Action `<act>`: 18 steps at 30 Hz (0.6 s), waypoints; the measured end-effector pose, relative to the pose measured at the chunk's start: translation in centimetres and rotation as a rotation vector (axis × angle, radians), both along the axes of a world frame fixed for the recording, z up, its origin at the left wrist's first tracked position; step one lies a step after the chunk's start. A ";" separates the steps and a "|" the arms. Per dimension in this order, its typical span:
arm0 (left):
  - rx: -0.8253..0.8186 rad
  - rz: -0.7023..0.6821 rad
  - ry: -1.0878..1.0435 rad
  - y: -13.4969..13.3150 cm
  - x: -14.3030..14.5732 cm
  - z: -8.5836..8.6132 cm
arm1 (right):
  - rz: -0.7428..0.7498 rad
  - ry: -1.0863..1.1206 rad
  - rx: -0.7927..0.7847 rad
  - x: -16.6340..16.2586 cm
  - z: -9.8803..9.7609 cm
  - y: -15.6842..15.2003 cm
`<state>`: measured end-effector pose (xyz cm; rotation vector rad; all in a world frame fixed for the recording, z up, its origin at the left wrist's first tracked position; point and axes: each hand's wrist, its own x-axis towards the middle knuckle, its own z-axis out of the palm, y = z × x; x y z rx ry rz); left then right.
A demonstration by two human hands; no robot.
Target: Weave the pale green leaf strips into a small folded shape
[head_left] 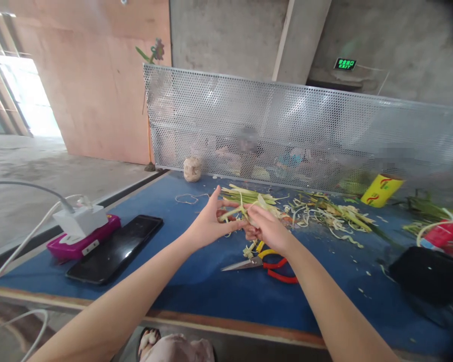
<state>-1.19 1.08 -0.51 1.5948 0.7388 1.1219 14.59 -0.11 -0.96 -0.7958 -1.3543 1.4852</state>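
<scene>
A pale green plant strip [232, 213], like a corn husk or leaf strip, is held between my two hands above the blue table [196, 296]. My left hand [214, 219] curls loosely around its left end, thumb reaching toward the other hand. Closed around the other end is my right hand [266, 226], its fingers folded in. Just below them lie scissors [254, 262] with red and yellow handles, blades pointing left. Behind the hands is a pile of green strips [249, 195]. Some of the strip is hidden by the fingers.
Shredded plant scraps [328, 211] spread to the right. A black phone [115, 249] and a purple power strip [85, 241] with a white charger lie left. A string ball [192, 169] and yellow roll [381, 191] stand before the perforated metal screen [226, 115]. A black object [428, 274] lies right.
</scene>
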 end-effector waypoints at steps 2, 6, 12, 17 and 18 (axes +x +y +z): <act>-0.003 0.000 -0.016 0.0 0.1 0.0 | 0.057 -0.013 -0.005 -0.2 -0.2 -0.1; 0.019 -0.011 -0.030 0.0 -0.2 0.5 | 0.042 -0.101 0.119 0.0 -0.4 0.0; 0.034 -0.072 0.070 0.1 -0.6 0.7 | -0.096 -0.146 0.178 0.1 -0.3 0.0; 0.142 -0.013 -0.032 0.1 -0.2 0.4 | 0.061 -0.012 0.074 -0.4 -0.2 -0.5; 0.146 -0.031 -0.042 0.1 -0.2 0.3 | 0.066 0.015 0.073 -0.4 -0.2 -0.5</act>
